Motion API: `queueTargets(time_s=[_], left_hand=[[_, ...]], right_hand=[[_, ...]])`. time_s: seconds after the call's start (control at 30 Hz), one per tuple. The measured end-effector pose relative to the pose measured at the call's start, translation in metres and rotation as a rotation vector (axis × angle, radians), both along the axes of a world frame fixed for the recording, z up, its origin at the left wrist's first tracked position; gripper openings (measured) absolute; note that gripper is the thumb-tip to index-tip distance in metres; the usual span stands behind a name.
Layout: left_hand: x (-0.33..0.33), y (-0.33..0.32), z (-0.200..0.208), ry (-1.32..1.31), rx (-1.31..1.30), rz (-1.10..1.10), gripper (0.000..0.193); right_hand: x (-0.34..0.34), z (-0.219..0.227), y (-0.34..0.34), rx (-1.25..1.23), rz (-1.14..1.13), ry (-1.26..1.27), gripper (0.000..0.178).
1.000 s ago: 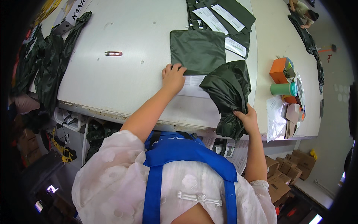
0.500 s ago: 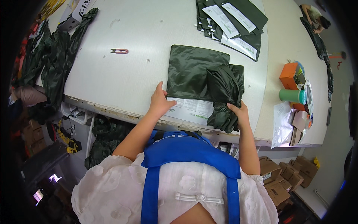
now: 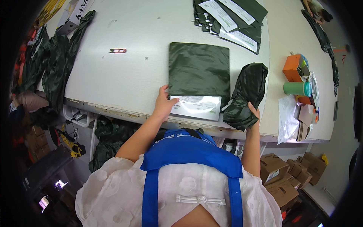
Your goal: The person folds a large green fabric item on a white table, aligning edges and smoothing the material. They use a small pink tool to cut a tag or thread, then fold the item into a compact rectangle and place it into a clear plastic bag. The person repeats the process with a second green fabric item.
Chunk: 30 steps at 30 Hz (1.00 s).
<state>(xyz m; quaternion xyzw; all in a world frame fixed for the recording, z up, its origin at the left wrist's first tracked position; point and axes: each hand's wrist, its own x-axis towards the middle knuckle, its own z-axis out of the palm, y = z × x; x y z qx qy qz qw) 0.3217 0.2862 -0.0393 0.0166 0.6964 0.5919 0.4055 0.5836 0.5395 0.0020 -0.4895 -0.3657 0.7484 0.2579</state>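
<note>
A flat dark green square of shiny fabric (image 3: 199,70) lies on the table in front of me. Out from under its near side shows a glossy white printed sheet (image 3: 196,108). At the left edge of both is my left hand (image 3: 164,104), open, thumb and forefinger apart, the thumb touching the sheet's upper left corner. To the right, my right hand (image 3: 254,115) grips a gathered bundle of dark green fabric (image 3: 249,89) by its near right side. Most of that hand's fingers are behind the bundle. The bundle is beside the flat square.
At the far side lies a pile of dark green pieces with white sheets (image 3: 232,24). Thread snips (image 3: 117,50) lie left of centre. An orange box (image 3: 293,68) and a green cylinder (image 3: 297,88) stand at right. Dark fabric (image 3: 56,53) hangs over the left edge. Another person (image 3: 319,11) works far right.
My right hand has moved the fabric bundle rightward, off the flat square, uncovering more of the square and the white sheet. My left hand has stayed nearly in place.
</note>
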Motion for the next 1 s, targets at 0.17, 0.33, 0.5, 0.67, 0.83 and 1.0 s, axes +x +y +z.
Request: queueTargets(time_s=[0.17,0.33,0.5,0.67,0.83,1.0], left_hand=[[0.0,-0.014,-0.024,0.128,-0.032,0.118,0.043],[-0.014,-0.028,-0.035,0.384,-0.206,-0.058,0.043],[-0.022,-0.036,0.033,1.09,-0.652,-0.198,0.06],[0.013,-0.035,0.022,1.261,-0.144,-0.894,0.052],[0.028,-0.031,0.015,1.261,-0.255,-0.932,0.057],[0.028,-0.033,0.014,1.281,-0.3,-0.888,0.061]], right_hand=[[0.008,0.0,-0.002,0.008,-0.031,0.005,0.044],[0.001,0.001,-0.004,0.039,0.059,-0.063,0.044],[-0.012,0.011,-0.009,0.074,0.144,-0.115,0.044],[-0.022,0.002,-0.014,-0.244,0.283,0.314,0.041],[-0.053,-0.046,-0.044,-0.58,0.259,0.557,0.045],[-0.073,-0.071,-0.057,-0.209,0.346,0.326,0.05]])
